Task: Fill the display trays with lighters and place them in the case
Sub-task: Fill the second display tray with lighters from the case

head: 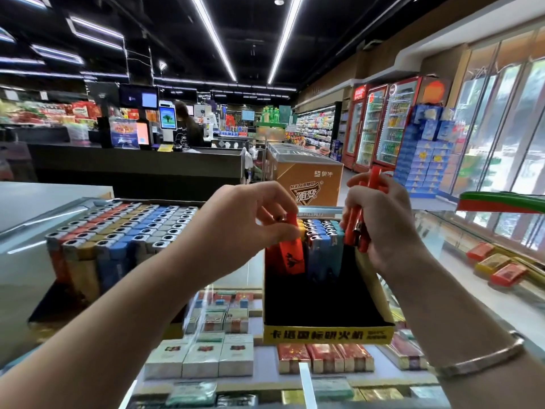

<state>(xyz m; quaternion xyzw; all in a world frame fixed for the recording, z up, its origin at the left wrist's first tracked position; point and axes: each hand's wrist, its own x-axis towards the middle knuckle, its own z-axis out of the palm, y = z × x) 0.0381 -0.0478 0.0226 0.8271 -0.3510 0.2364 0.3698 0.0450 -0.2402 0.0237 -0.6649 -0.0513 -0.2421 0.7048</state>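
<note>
1. Right now the red lighter (290,249) stands tilted at the back left corner of the display tray (327,333), its top pinched in the grip of the left hand (250,219), body hanging below the fingertips and partly down among the row already standing there.
2. Beside it, silver and blue lighters (321,246) stand upright along the tray's back; the front of the tray is bare black floor.
3. Off to the right, the right hand (380,219) has its grip closed round a bundle of red lighters (361,214), held above the tray's right wall, apart from the left hand's lighter.
4. Risk, as I judge it: the tilted lighter could catch a neighbour and topple the row, since nothing braces the row from the front.
5. Another risk: the bundle sticks out both ends of the fist, so one could slip out onto the glass bench (265,358).
6. At left, the full box of lighters (118,231) sits well apart.
</note>
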